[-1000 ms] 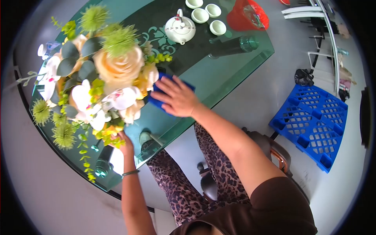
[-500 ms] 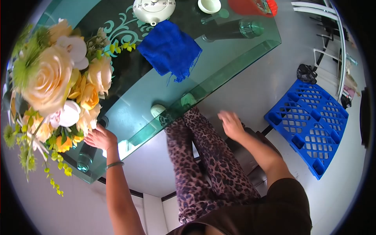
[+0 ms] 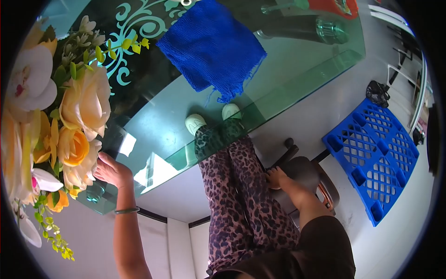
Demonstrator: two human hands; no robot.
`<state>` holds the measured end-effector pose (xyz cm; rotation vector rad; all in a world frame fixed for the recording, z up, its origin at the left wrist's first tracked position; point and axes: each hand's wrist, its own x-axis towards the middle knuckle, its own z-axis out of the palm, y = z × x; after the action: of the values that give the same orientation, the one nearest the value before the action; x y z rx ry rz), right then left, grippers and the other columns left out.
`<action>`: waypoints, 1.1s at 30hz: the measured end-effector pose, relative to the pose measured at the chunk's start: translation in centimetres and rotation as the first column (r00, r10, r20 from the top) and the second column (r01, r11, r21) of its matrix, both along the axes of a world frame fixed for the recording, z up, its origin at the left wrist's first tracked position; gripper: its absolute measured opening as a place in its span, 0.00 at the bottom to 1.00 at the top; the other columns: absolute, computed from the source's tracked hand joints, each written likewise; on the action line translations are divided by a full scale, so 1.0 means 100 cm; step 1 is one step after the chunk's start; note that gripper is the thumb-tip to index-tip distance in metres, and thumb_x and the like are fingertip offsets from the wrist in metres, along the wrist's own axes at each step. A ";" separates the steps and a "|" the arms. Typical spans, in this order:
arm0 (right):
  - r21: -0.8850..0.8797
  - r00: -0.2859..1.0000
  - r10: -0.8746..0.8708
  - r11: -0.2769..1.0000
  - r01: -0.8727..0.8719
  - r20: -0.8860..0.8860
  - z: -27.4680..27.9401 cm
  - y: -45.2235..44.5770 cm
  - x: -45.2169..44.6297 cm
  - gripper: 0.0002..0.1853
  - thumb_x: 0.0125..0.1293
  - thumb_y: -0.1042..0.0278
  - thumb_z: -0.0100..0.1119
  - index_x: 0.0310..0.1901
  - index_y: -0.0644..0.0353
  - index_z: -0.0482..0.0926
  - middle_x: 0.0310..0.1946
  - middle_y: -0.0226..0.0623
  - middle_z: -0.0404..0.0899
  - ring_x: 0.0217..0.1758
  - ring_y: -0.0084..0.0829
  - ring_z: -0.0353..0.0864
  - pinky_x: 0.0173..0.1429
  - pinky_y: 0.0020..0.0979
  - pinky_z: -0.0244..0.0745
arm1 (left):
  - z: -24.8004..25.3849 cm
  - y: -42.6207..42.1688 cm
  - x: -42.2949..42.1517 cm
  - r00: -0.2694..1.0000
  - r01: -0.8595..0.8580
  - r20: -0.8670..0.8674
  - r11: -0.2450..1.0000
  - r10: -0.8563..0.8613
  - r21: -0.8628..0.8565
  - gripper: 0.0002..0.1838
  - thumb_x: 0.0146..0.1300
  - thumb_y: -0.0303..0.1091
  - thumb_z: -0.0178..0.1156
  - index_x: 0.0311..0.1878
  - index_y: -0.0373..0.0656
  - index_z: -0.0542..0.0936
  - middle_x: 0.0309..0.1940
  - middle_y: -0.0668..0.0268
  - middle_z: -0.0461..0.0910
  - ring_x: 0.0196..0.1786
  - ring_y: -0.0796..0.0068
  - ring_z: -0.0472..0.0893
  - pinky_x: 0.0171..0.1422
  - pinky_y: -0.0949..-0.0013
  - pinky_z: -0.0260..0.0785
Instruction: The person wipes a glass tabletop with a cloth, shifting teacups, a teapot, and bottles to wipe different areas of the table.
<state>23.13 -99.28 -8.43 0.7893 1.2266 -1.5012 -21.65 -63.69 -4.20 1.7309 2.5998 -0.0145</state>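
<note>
My left hand (image 3: 113,172) is at the left end of the glass table (image 3: 306,88), beside a bouquet of cream and orange flowers (image 3: 86,102). Its fingers are stretched out and their tips reach the petals; whether they press on anything behind is hidden. My right hand (image 3: 275,178) is low beside my thigh, over the edge of a dark chair (image 3: 302,169). Its fingers look loosely extended, with nothing visible in them. A blue cloth (image 3: 211,46) with a frayed edge lies spread on the glass, apart from both hands.
A red object (image 3: 341,7) sits at the table's far right, near a glass table leg (image 3: 330,30) seen through the top. On the floor at right lie a blue plastic pallet (image 3: 371,158) and a black bag (image 3: 377,93). White metal rails (image 3: 420,93) stand beyond.
The view has shifted closer, so the cloth and flowers look larger and the teapot and cup have nearly left the frame. My right hand has come down from mid-air to beside my thigh.
</note>
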 end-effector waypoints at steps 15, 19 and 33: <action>-0.148 0.875 -0.288 0.918 0.368 0.390 -0.074 -0.080 -0.002 0.13 0.56 0.62 0.63 0.42 0.54 0.87 0.48 0.41 0.84 0.54 0.42 0.83 0.53 0.41 0.77 | 0.014 -0.026 0.004 0.996 -0.045 0.076 0.998 0.048 -0.044 0.34 0.75 0.56 0.29 0.70 0.36 0.59 0.68 0.47 0.59 0.69 0.45 0.58 0.71 0.48 0.47; -0.097 0.917 -0.222 0.959 0.267 0.332 -0.091 -0.124 0.000 0.13 0.58 0.60 0.61 0.40 0.55 0.87 0.45 0.43 0.85 0.51 0.43 0.84 0.53 0.40 0.77 | 0.009 -0.042 -0.009 0.997 -0.011 0.074 0.998 0.015 -0.063 0.32 0.75 0.54 0.30 0.68 0.37 0.63 0.65 0.46 0.64 0.64 0.42 0.62 0.67 0.47 0.52; 0.016 0.916 -0.318 0.943 0.332 -0.243 -0.013 0.137 -0.061 0.21 0.67 0.55 0.48 0.57 0.56 0.78 0.48 0.51 0.82 0.51 0.49 0.82 0.55 0.43 0.76 | -0.027 -0.088 -0.049 0.994 0.076 0.087 0.988 -0.065 -0.133 0.24 0.69 0.41 0.39 0.61 0.39 0.73 0.56 0.46 0.74 0.59 0.40 0.69 0.62 0.43 0.54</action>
<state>17.05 -85.55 -9.71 0.9049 1.3678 -1.8825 -26.53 -72.50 -6.87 1.7370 2.4177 -0.1169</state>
